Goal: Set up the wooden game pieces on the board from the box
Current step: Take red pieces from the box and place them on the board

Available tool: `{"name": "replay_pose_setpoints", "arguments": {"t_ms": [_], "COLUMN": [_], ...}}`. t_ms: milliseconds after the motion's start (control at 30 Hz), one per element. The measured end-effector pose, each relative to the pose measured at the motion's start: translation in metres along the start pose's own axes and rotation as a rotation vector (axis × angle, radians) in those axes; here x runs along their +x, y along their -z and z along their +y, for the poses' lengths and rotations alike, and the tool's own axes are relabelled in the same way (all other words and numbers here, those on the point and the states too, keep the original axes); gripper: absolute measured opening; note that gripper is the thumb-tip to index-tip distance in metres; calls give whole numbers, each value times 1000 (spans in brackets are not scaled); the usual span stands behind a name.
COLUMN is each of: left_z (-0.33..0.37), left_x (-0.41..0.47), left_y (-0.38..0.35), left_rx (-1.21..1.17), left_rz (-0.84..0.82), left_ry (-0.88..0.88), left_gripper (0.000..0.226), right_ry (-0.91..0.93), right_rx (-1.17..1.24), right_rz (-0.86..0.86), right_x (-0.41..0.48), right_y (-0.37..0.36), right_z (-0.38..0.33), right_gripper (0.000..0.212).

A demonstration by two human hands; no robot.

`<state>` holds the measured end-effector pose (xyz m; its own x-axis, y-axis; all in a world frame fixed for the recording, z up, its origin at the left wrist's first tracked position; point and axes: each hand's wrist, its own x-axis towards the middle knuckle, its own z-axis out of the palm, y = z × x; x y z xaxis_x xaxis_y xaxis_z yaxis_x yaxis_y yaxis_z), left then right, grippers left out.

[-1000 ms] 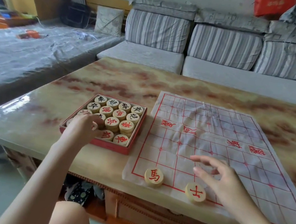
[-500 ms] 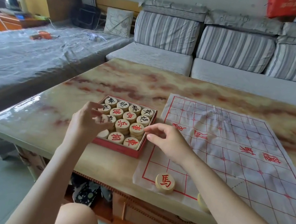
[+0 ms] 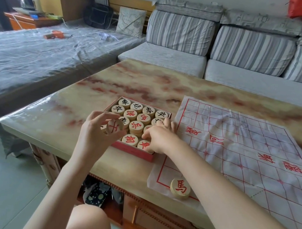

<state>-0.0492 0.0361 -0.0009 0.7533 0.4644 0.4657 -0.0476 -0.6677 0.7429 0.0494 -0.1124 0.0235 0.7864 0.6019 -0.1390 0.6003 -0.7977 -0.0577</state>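
A round wooden piece (image 3: 114, 127) with a red character is pinched in the fingers of the left hand (image 3: 93, 133), raised over the near-left corner of the red box (image 3: 132, 152). The other pieces (image 3: 138, 115) lie in rows in the box. The right hand (image 3: 160, 137) is curled over the box's right side; whether it grips a piece cannot be told. One horse piece (image 3: 180, 188) sits on the near-left corner of the paper board (image 3: 249, 149), just beside the box on the marbled worktop (image 3: 55, 125). A striped sofa (image 3: 235, 48) stands behind.

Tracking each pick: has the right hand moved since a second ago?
Yes. The right hand left the near edge of the board and crossed leftward to the red box, its fingers now on the pieces there.
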Motion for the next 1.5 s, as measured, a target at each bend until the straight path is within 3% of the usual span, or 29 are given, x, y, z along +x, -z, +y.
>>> {"name": "replay_pose_setpoints", "arguments": {"t_ms": [133,267,367,467,533,700,833,1133,1233,1400,1500], "left_z": [0,3,5,6,7,16,24,32,37,64,95], "left_x": [-4,-9,-13,-16,-18,-22,-25,-28,-29,-40,-52], "left_y": [-2,-2,-2,0,2,3,0,0,-3,-24,-50], "left_rx": [-29,-55,-79,-101,-114,-168,-171,-130,-118,-131,-190], "left_rz": [4,-11,-35,-52,-58,-61,-72,-85,-114,-240,-390], "left_ry": [49,81,89,102,97,100,92,55,39,-5,25], "left_gripper": [42,40,42,42,42,52,49,44,44,49,64], "right_ry": [60,89,111,137,163,57,46,56,52,102,121], "right_rx": [84,430,549,915,1134,979,921,764,598,929,789], "right_rz": [5,168,270,288,188,-76,-31,49,179,258,280], "right_x": [3,0,-10,-26,-46,-88,-88,-80,-83,-114,-141], "right_y": [-2,-10,-13,-1,7,-11,-27,-41,-41,-24,-19], "right_z": [2,12,18,27,39,63,51,40,40,56,76], "right_gripper": [33,27,21,21,27,43,21,15,30,59,76]}}
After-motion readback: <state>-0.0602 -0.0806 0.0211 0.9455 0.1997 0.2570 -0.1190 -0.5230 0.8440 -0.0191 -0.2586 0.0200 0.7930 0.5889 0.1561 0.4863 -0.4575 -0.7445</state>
